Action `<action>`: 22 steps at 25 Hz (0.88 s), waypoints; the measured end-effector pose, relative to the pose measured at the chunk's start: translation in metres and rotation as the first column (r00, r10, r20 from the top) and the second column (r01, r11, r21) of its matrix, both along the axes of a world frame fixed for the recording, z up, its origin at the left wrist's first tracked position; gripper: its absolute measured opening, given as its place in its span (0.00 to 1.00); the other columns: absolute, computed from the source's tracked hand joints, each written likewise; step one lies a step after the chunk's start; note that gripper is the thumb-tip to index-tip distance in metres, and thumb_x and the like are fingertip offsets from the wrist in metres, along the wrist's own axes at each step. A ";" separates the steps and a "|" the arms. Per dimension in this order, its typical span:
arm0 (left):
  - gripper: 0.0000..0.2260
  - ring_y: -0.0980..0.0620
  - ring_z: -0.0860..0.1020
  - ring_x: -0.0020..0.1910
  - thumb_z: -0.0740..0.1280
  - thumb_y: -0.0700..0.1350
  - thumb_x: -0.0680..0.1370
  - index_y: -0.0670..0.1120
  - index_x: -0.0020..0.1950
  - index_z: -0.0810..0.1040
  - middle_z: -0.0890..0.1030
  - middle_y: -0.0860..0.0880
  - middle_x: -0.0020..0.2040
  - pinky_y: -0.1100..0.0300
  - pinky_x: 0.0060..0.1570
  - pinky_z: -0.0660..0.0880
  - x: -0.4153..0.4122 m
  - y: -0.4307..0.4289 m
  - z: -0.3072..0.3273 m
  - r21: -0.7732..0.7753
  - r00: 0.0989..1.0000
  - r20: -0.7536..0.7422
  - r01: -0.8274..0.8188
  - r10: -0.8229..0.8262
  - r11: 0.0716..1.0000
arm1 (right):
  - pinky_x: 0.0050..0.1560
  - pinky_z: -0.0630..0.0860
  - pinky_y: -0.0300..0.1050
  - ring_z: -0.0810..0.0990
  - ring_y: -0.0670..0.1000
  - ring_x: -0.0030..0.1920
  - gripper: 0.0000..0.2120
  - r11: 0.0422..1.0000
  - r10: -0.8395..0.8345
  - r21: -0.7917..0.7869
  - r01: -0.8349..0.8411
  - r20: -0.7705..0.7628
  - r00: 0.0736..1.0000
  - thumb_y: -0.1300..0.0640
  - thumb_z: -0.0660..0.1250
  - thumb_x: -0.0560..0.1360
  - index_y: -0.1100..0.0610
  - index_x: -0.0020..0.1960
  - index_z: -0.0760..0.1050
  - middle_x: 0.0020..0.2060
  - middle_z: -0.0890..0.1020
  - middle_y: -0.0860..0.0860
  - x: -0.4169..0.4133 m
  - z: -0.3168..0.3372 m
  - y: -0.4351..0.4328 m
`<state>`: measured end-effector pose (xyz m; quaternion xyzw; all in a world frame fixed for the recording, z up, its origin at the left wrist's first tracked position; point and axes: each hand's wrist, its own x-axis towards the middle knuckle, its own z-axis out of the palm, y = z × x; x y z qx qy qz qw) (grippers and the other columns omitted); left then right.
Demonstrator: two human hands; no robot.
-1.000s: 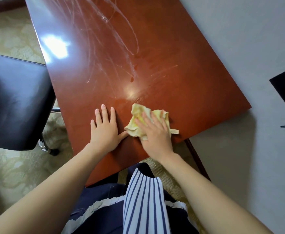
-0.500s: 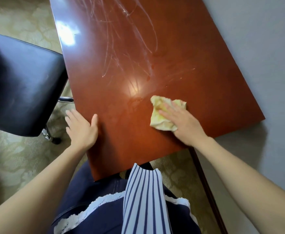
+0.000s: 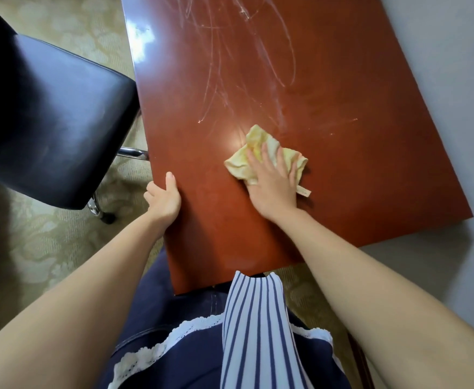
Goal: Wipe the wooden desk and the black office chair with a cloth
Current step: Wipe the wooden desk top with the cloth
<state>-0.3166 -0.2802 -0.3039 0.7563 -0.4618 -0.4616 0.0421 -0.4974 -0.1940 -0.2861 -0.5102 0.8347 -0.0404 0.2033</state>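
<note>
The right hand (image 3: 273,186) lies flat on the yellow cloth (image 3: 254,138), fingers straight and spread, pressing it onto the wooden desk (image 3: 356,153); no finger curls round it. Most of the cloth bunches ahead of the fingertips and out past the thumb side, and a small label (image 3: 303,191) pokes out beside the little-finger edge of the palm. A second ago this hand and the cloth worked close to the desk's near edge. Half a second ago they had gone farther in, and now they sit farther in again. The pale smear marks (image 3: 230,66) begin just beyond the fingertips.

The left hand (image 3: 162,200) has changed most. A second ago it lay flat on the desk top with its thumb touching the cloth. Half a second ago it had slid to the desk's left edge, apart from the cloth. Now it grips that edge, thumb on top and the other fingers wrapped over the side, mostly hidden. It is well to the left of the right hand and slightly nearer the person.

The black office chair (image 3: 47,122) stands left of the left hand, touched by neither hand, and its chrome leg (image 3: 133,153) reaches the desk edge just ahead of the left thumb
</note>
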 end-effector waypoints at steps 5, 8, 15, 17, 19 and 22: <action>0.32 0.45 0.57 0.74 0.45 0.62 0.81 0.42 0.77 0.50 0.53 0.43 0.77 0.50 0.71 0.51 0.003 -0.002 0.001 -0.004 0.997 -0.065 -0.029 0.029 1.000 | 0.72 0.34 0.57 0.47 0.54 0.76 0.30 0.883 0.456 -0.128 -0.451 0.013 0.890 0.53 0.62 0.73 0.45 0.74 0.61 0.76 0.56 0.47 0.054 0.001 0.025; 0.33 0.46 0.56 0.74 0.45 0.64 0.80 0.43 0.77 0.49 0.52 0.44 0.77 0.49 0.71 0.51 0.005 -0.001 -0.001 0.012 0.994 -0.102 -0.035 0.036 0.999 | 0.74 0.45 0.59 0.58 0.56 0.75 0.25 0.759 0.637 -0.251 -0.601 0.091 0.766 0.57 0.65 0.70 0.50 0.67 0.73 0.71 0.67 0.50 0.051 0.001 0.054; 0.33 0.49 0.56 0.75 0.43 0.66 0.79 0.47 0.78 0.52 0.54 0.47 0.77 0.50 0.73 0.50 0.011 -0.006 -0.002 0.058 0.970 -0.226 -0.075 0.086 0.996 | 0.73 0.57 0.56 0.65 0.56 0.71 0.23 0.415 0.909 -0.222 -0.882 0.050 0.415 0.64 0.73 0.69 0.55 0.64 0.76 0.68 0.72 0.52 -0.009 0.007 0.058; 0.33 0.51 0.55 0.75 0.42 0.66 0.79 0.47 0.78 0.53 0.53 0.48 0.78 0.49 0.74 0.49 0.013 -0.006 -0.002 0.069 0.956 -0.272 -0.095 0.110 0.993 | 0.72 0.56 0.57 0.63 0.58 0.72 0.25 0.394 0.918 -0.184 -0.901 0.019 0.397 0.66 0.71 0.70 0.56 0.66 0.74 0.69 0.70 0.54 -0.032 0.012 0.036; 0.32 0.51 0.54 0.75 0.42 0.65 0.79 0.47 0.77 0.54 0.54 0.48 0.78 0.49 0.74 0.49 0.014 -0.007 -0.002 0.069 0.949 -0.291 -0.105 0.121 0.992 | 0.73 0.56 0.54 0.56 0.54 0.73 0.30 0.524 0.851 -0.106 -0.845 0.031 0.524 0.69 0.69 0.70 0.53 0.69 0.70 0.72 0.63 0.50 -0.051 0.016 0.014; 0.32 0.52 0.52 0.76 0.41 0.65 0.79 0.47 0.77 0.55 0.53 0.47 0.78 0.51 0.74 0.47 0.013 -0.006 -0.001 0.066 0.949 -0.301 -0.074 0.091 0.995 | 0.69 0.58 0.45 0.45 0.44 0.73 0.33 0.740 0.673 0.005 -0.673 0.034 0.739 0.68 0.62 0.73 0.45 0.73 0.61 0.75 0.54 0.43 -0.062 0.020 -0.015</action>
